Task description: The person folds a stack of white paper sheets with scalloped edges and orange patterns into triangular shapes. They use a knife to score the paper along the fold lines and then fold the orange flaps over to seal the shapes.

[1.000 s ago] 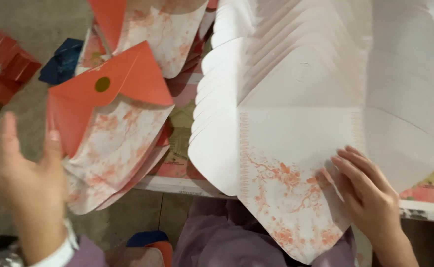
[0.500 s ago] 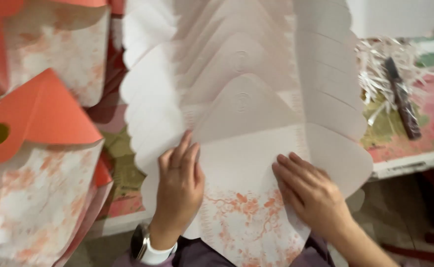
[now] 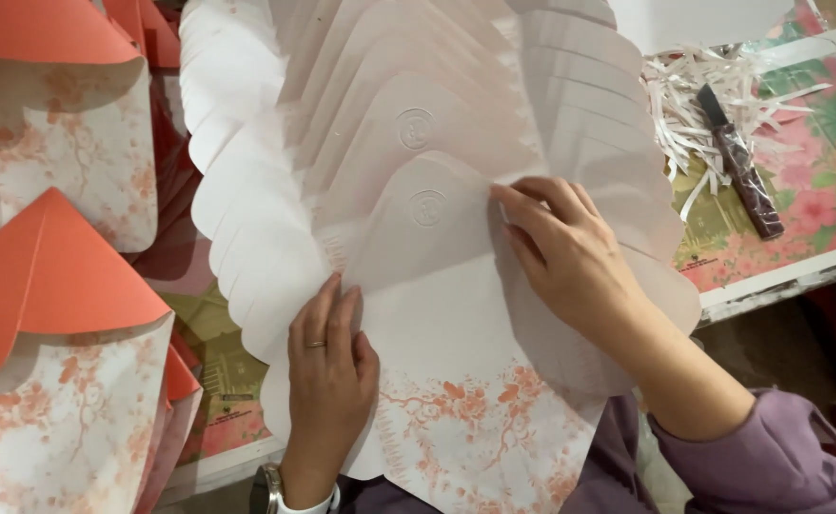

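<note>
Nearest the camera, the bottom edge of the front envelope blank [image 3: 465, 381] hangs over the table edge [image 3: 789, 281], its lower flap printed with orange blossom branches. The left hand [image 3: 327, 366] lies flat on this sheet, fingers together and stretched out, a ring on one finger and a watch at the wrist; it grips nothing. The right hand [image 3: 570, 252] rests open on the sheet's right side, fingertips pressing at the edge of the pointed flap; whether it pinches the paper is hard to tell. Behind, a fanned stack of white blanks [image 3: 389, 105] spreads across the table. To the left stand folded orange-flapped envelopes [image 3: 56, 286]. Far right lie white paper shreds [image 3: 694, 105] and a dark slim tool [image 3: 739, 162] on a flowered cloth [image 3: 827, 162].
</note>
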